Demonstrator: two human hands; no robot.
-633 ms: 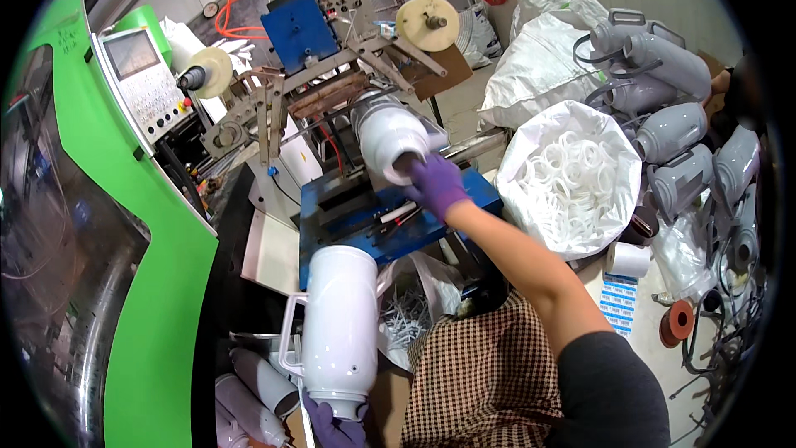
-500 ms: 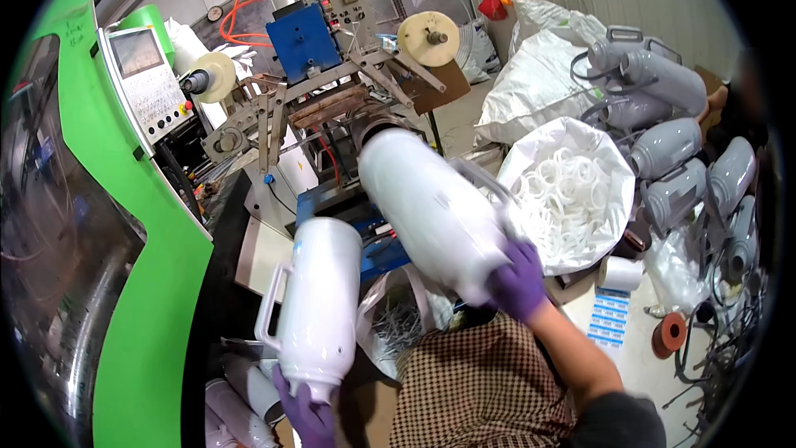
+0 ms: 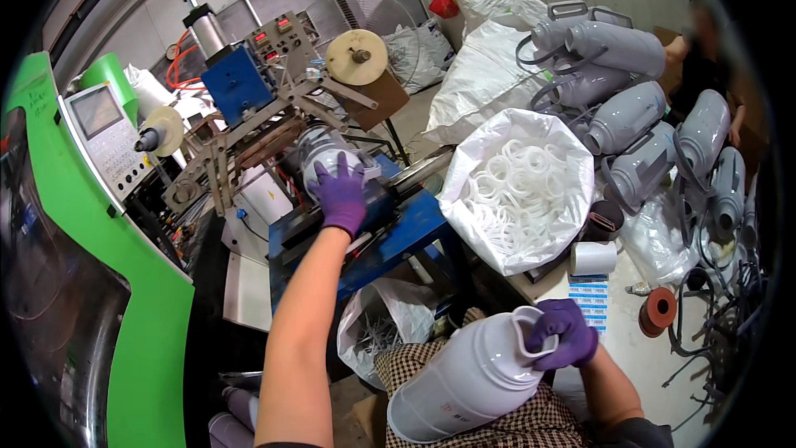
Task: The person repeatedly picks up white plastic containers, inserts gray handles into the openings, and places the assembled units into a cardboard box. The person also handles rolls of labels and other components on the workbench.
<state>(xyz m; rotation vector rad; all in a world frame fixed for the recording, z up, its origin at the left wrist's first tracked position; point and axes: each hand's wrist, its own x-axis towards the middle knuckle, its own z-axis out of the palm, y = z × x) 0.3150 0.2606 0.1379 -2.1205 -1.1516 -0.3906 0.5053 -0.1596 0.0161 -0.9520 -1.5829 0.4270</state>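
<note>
At the blue-framed machine, my left hand (image 3: 341, 191) in a purple glove is laid with spread fingers on the rounded end of a grey plastic jug shell (image 3: 313, 148). That shell's far part goes in under the machine's arms and is partly hidden. My right hand (image 3: 567, 333), also gloved in purple, grips another grey jug shell (image 3: 468, 382) at its mouth end. This shell lies tilted across my lap on a checked apron (image 3: 531, 425), its wide base toward the lower left. A small printed mark shows on its side.
A white sack of white plastic rings (image 3: 518, 199) stands right of the machine. Several grey jugs (image 3: 626, 116) are piled farther right, near another person (image 3: 705, 66). A label strip (image 3: 587, 303) and brown roll (image 3: 657, 311) lie on the table. A green machine (image 3: 157, 348) borders the left.
My left hand has let go of the jug at lower left and reached up to the shell now at the machine. The shell in my right hand now lies across my lap. The view has shifted.
</note>
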